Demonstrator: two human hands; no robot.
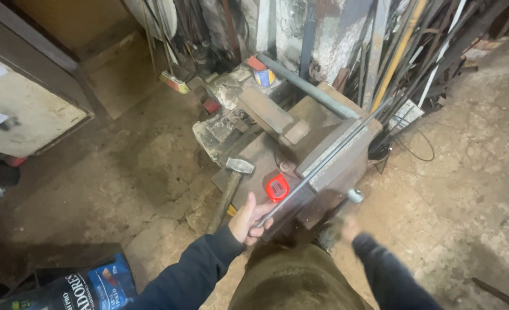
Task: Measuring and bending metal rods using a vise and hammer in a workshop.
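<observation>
A long steel rod point(323, 163), clamped in the bench vise point(334, 155) and running toward two o'clock, is gripped at its near end by the closed left hand point(248, 218), while the blurred right hand point(349, 228), grip unclear, is seen at the vise handle point(346, 204).

The long rod point(323, 166) is dull grey metal, gripped at its near end by the left hand point(248, 221). The vise point(329, 158) beneath it is rusty, rough iron with a matt brown face, and its handle point(355, 196) ends in a smoother, slightly shiny metal knob. The tape measure point(277, 188) has a glossy red plastic case. The hammer point(231, 186) pairs a worn steel head with a matt wooden shaft. The floor point(122, 172) is rough, cracked concrete.
</observation>
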